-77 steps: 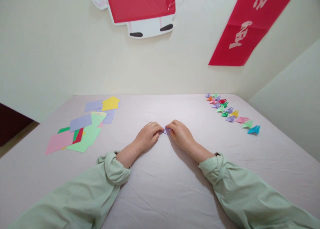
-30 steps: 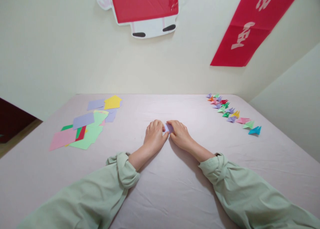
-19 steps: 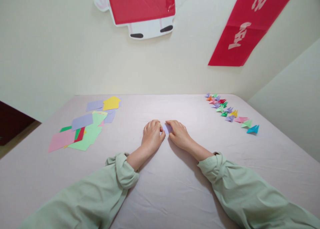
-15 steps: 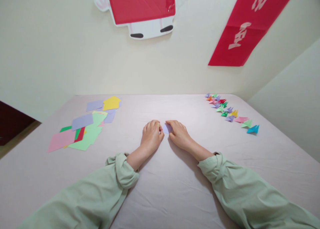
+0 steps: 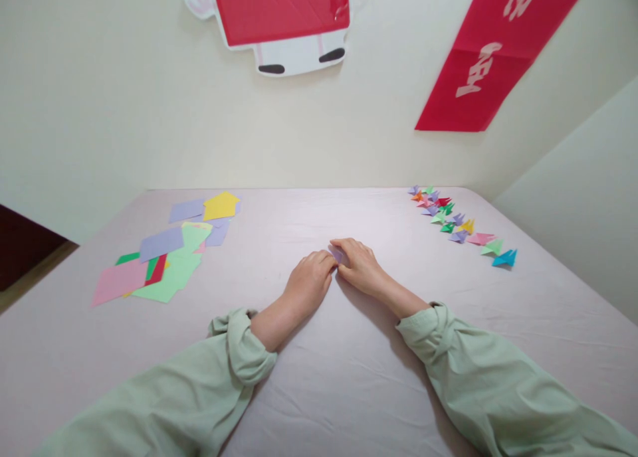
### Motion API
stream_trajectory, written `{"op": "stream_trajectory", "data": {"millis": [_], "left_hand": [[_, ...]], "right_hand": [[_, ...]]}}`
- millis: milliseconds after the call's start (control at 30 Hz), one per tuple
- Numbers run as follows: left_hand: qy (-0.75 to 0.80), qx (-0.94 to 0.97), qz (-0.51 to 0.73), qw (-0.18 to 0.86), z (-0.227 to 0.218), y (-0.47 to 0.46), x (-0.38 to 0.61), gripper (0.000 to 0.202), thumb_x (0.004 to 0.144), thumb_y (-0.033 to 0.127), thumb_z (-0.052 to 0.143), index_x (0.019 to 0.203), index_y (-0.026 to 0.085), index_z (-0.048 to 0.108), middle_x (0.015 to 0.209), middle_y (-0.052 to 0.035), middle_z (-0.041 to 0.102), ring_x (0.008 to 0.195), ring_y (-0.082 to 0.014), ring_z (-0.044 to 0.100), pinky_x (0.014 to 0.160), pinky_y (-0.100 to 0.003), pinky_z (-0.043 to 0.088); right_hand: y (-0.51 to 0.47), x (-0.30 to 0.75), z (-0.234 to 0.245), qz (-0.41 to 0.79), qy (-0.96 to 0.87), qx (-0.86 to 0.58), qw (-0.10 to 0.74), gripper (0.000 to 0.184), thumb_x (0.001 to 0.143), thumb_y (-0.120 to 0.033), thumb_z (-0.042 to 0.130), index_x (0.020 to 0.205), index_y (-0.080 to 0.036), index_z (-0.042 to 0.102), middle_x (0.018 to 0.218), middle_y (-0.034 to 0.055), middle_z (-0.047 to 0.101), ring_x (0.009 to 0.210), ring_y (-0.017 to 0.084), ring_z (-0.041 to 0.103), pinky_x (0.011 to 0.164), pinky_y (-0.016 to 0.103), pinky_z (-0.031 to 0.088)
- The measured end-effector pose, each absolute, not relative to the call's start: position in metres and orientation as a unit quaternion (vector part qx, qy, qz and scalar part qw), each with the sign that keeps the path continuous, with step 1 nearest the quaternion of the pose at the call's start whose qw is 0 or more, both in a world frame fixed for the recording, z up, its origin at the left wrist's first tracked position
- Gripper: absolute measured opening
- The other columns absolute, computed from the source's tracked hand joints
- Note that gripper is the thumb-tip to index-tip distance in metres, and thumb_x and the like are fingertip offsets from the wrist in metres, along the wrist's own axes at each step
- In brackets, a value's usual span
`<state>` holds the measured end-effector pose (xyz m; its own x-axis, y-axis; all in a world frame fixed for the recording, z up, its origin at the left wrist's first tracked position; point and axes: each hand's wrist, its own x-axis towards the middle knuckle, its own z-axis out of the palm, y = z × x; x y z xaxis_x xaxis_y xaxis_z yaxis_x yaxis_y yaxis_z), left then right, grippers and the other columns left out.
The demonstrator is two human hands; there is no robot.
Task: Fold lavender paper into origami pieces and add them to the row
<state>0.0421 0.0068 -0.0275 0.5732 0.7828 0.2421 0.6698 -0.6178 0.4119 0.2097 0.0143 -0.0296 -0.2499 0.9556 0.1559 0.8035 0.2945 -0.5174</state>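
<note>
A small folded lilac paper piece point(image 5: 337, 254) lies on the pale pink table point(image 5: 319, 377) between my two hands, mostly hidden by fingers. My left hand point(image 5: 309, 281) has its fingers curled, with the fingertips pinching the piece's left side. My right hand point(image 5: 359, 263) is curled over the piece's right side and presses it down on the table. Both arms wear light green sleeves rolled at the wrist.
Flat sheets of coloured paper point(image 5: 164, 252), lilac, yellow, green, pink and red, lie spread at the left. A row of several small folded paper figures point(image 5: 461, 226) in mixed colours runs along the right side. Red wall decorations point(image 5: 284, 18) hang behind the table.
My left hand has slid back toward me and turned, so its fingertips now meet the paper from the lower left. The right hand has stayed on the piece.
</note>
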Motion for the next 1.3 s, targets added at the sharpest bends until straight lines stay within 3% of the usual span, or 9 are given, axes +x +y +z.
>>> {"op": "stream_trajectory", "data": {"millis": [367,600,933,1100,1200,1300], "left_hand": [[0.412,0.878,0.199,0.139,-0.026,0.007,0.040,0.028,0.085,0.006,0.044,0.102,0.019,0.063,0.107,-0.0055,0.065,0.104,-0.0198,0.058,0.094,-0.034,0.047],[0.414,0.882,0.183,0.128,-0.022,0.004,0.041,0.023,0.092,0.015,0.043,0.100,0.019,0.064,0.106,-0.0059,0.066,0.101,-0.0204,0.059,0.091,-0.035,0.048],[0.409,0.882,0.185,0.143,-0.019,-0.003,0.042,0.024,0.090,0.013,0.044,0.097,0.022,0.066,0.108,-0.0053,0.065,0.104,-0.0208,0.058,0.094,-0.036,0.047],[0.461,0.836,0.272,0.125,-0.024,0.005,0.034,0.030,0.086,0.010,0.046,0.111,0.021,0.060,0.116,-0.0060,0.062,0.110,-0.0207,0.055,0.097,-0.037,0.044],[0.515,0.801,0.290,0.096,-0.027,0.013,0.028,0.030,0.087,0.012,0.046,0.114,0.019,0.057,0.120,-0.0086,0.060,0.116,-0.0230,0.052,0.100,-0.040,0.042],[0.526,0.800,0.267,0.110,-0.031,0.018,0.025,0.027,0.085,0.012,0.048,0.109,0.019,0.059,0.120,-0.0091,0.060,0.117,-0.0234,0.052,0.101,-0.041,0.042]], "right_hand": [[0.025,0.220,-0.030,0.155,-0.771,-0.574,0.228,0.044,0.077,-0.009,0.054,0.120,-0.022,0.056,0.123,0.0068,0.061,0.113,0.022,0.052,0.097,0.039,0.036],[0.023,0.220,-0.029,0.150,-0.777,-0.568,0.228,0.039,0.080,-0.019,0.059,0.120,-0.022,0.056,0.122,0.0067,0.061,0.111,0.023,0.052,0.095,0.038,0.037],[0.033,0.221,-0.030,0.110,-0.749,-0.606,0.245,0.027,0.083,-0.013,0.053,0.107,-0.022,0.061,0.111,0.0072,0.063,0.105,0.024,0.054,0.091,0.038,0.039],[0.028,0.223,-0.030,0.117,-0.746,-0.599,0.267,0.020,0.088,-0.020,0.051,0.105,-0.021,0.062,0.105,0.0067,0.064,0.100,0.022,0.055,0.089,0.036,0.040],[0.018,0.220,-0.024,0.119,-0.770,-0.580,0.239,0.024,0.087,-0.024,0.056,0.110,-0.021,0.062,0.110,0.0070,0.062,0.104,0.022,0.054,0.089,0.035,0.039],[0.008,0.213,-0.016,0.103,-0.797,-0.563,0.191,0.043,0.082,-0.035,0.065,0.122,-0.022,0.057,0.119,0.0091,0.059,0.108,0.025,0.052,0.090,0.038,0.039]]}}
